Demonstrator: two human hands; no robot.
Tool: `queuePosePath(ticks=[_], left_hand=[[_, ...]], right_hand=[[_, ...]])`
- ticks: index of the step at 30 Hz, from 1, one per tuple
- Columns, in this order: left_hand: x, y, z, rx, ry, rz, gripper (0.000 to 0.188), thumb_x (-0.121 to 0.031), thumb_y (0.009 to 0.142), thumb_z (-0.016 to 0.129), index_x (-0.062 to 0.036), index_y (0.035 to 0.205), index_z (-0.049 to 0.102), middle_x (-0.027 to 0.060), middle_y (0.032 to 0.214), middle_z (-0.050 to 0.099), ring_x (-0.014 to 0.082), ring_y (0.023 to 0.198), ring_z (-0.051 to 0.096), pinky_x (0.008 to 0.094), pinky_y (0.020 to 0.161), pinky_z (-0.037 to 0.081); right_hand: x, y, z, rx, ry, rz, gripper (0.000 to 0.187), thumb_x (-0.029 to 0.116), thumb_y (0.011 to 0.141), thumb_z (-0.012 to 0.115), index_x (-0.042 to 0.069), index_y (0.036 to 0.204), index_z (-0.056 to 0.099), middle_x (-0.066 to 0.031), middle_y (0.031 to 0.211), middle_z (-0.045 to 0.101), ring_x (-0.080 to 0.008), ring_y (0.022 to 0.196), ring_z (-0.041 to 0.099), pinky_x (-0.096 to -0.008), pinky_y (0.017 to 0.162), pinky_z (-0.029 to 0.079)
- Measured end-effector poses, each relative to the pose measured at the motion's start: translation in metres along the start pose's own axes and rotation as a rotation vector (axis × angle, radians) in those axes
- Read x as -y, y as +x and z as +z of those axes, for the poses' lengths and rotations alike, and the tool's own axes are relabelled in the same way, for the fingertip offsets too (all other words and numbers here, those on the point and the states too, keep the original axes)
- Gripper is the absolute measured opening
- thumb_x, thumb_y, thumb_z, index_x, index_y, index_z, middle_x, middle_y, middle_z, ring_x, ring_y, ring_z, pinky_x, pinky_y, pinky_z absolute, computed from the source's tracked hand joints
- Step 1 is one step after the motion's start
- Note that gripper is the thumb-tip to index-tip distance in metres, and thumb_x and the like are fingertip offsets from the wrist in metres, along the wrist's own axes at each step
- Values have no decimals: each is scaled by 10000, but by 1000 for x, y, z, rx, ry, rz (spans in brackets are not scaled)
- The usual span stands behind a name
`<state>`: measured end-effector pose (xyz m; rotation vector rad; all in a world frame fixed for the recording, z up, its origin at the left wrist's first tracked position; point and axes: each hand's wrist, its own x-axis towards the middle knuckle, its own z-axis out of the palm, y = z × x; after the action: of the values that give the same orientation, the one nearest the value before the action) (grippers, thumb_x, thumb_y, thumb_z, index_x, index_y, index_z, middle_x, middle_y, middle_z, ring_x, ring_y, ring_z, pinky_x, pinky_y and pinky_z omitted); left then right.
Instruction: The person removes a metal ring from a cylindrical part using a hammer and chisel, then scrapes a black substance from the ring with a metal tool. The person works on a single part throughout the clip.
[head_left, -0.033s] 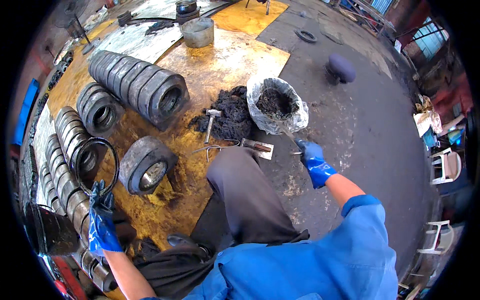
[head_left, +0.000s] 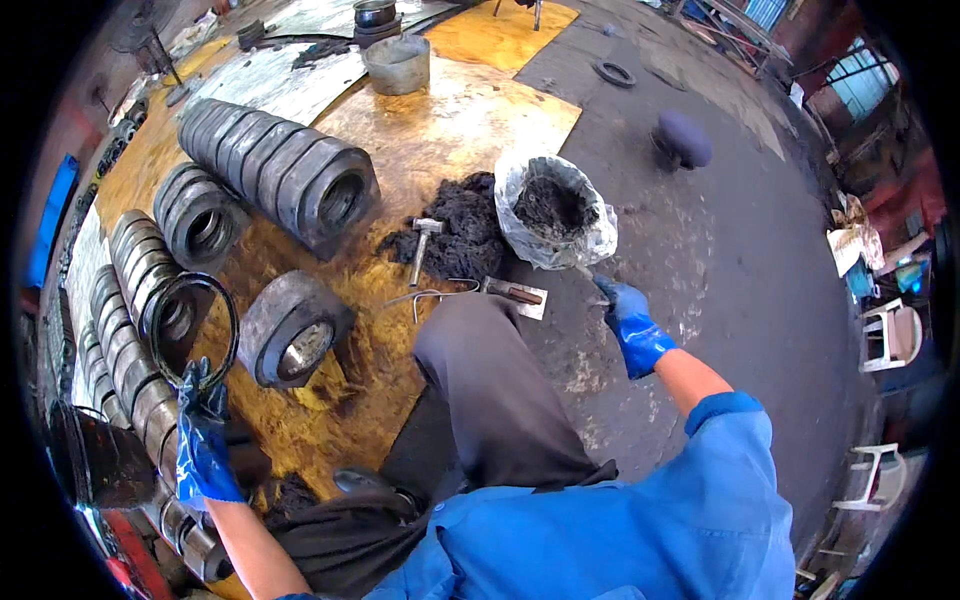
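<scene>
My left hand (head_left: 207, 440), in a blue rubber glove, holds a thin black ring (head_left: 236, 335) upright by its lower edge. My right hand (head_left: 632, 325), gloved the same, is closed around a slim metal tool (head_left: 584, 271) whose far end is hard to make out. This tool points at a bucket lined with whitish plastic (head_left: 597, 246), which contains dark, fibrous material (head_left: 550, 208). A heap of the same black stuff (head_left: 465, 225) lies beside the bucket. Near my knee are a hammer (head_left: 427, 228), a flat trowel (head_left: 515, 292) and a bent metal hook (head_left: 430, 294).
Thick dark rings stand in rows (head_left: 260, 155) to the left, with one single ring (head_left: 290, 325) closer to me. A grey tub (head_left: 396, 68) stands farther back. Beyond the bucket is a round dark stool (head_left: 683, 138); white chairs (head_left: 892, 335) are at the right edge.
My right hand has shifted slightly, and less of the slim tool shows at the bucket's near rim. The left hand and black ring are nearly unmoved.
</scene>
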<state>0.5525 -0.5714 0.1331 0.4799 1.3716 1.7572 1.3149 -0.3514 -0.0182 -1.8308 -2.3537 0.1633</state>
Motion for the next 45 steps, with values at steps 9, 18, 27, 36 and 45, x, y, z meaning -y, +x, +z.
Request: queuePosePath(ticks=[9,18,27,36,45], left_hand=[[11,5,5,88,-135,-7,424,-258,1021,506,-94,1412,512,61,1417,575,201,1219,575,353,1059,429],[-12,10,8,24,-460,-36,329,-245,952,643,-180,1274,625,26,1335,643,202,1051,660,406,856,575],[-15,13,23,246,-683,72,436,-233,921,686,-176,1341,583,55,1391,592,269,1180,628,477,937,574],[-30,-3,36,78,-522,176,405,-196,911,706,-139,1292,583,111,1300,644,274,986,700,435,832,612],[-7,-11,52,-20,-132,212,343,-147,924,694,-55,1244,610,174,1226,675,299,1065,689,437,888,591]], right_hand=[[-85,33,87,70,2149,824,569,490,1041,282,98,1395,494,-118,1296,637,-282,1088,630,-434,849,502],[-68,-76,117,186,2122,608,495,495,891,589,176,1267,635,34,921,689,-124,732,591,-285,554,466],[98,146,-83,361,2203,4,461,301,1006,534,82,1411,517,-42,1282,663,-111,786,650,-253,577,515],[445,110,-194,788,2064,5,454,326,972,618,22,1307,575,-175,1052,724,-253,739,699,-372,647,569],[503,110,-114,1035,2043,67,413,297,1024,507,-30,1272,552,-256,1197,667,-291,901,720,-369,726,596]])
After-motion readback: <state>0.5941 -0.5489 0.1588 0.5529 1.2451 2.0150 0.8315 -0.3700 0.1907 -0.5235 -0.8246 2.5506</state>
